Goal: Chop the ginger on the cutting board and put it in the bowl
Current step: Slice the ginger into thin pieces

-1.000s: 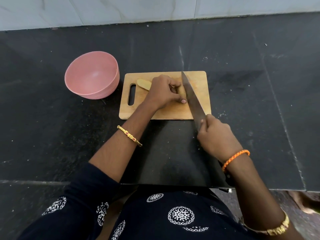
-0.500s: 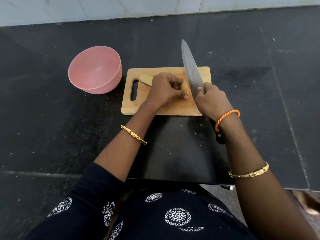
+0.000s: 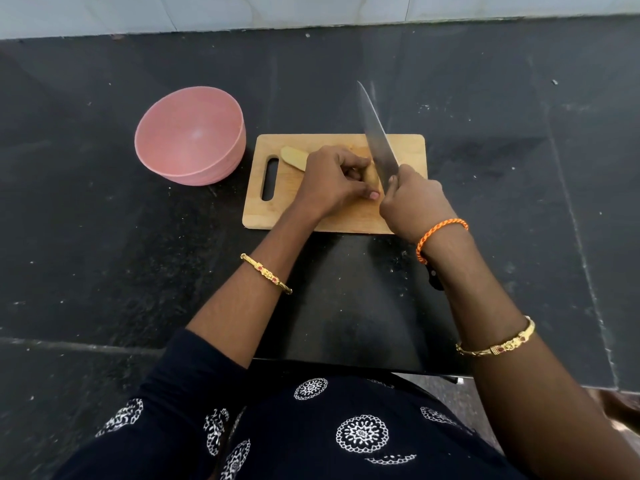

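Observation:
A wooden cutting board (image 3: 403, 150) lies on the black counter. On it rests a pale piece of ginger (image 3: 293, 157); its left end sticks out from under my left hand (image 3: 332, 183), which presses down on it with curled fingers. My right hand (image 3: 414, 200) grips a large knife (image 3: 375, 135) by the handle. The blade points away from me, right beside my left fingers, over the ginger's right end. An empty pink bowl (image 3: 190, 136) stands just left of the board.
The black stone counter (image 3: 104, 220) stretches around the board, with a pale tiled wall (image 3: 311, 8) at the back. The counter's front edge runs close to my body, with floor visible at the lower right.
My right hand pushed the knife forward over the board, so the blade tip passed beyond the far edge. My left hand stayed on the ginger.

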